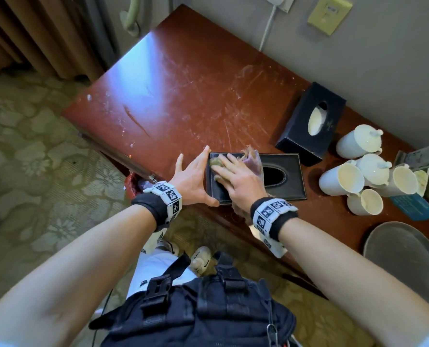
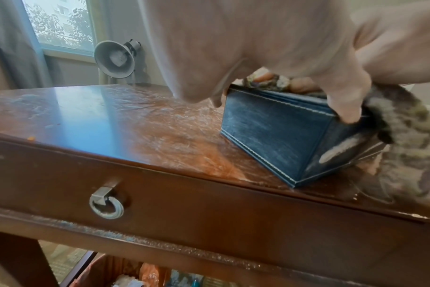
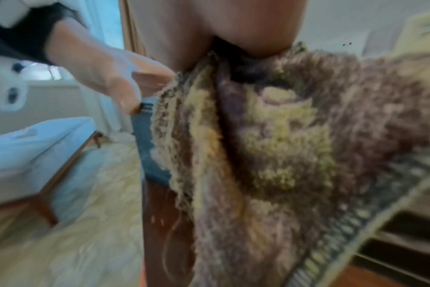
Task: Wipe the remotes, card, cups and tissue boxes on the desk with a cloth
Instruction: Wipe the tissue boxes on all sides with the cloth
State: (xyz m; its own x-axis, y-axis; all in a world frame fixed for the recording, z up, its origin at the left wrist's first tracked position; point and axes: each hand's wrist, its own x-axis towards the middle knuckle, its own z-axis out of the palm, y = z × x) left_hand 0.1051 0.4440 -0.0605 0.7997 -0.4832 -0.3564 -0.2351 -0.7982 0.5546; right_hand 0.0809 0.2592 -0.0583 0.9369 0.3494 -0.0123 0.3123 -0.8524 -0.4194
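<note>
Left hand (image 1: pixel 192 179), fingers spread, steadies the leather tissue box (image 1: pixel 281 176) on the counter (image 1: pixel 183 83); right hand (image 1: pixel 236 179) presses the cloth (image 1: pixel 252 160) flat on its lid, sides likely next

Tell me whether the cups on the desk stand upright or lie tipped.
Tipped: the white cups lie on their sides, mouths facing sideways, beside the tissue box.

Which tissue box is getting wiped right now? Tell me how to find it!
Look at the reddish-brown desk and find its front edge, nearest the person. The tissue box being wiped lies flat there, between the hands: the left hand steadies its end while the right hand presses a cloth on top. Unlike the other dark box by the wall, its oval slot looks dark, with no white tissue showing.
</note>
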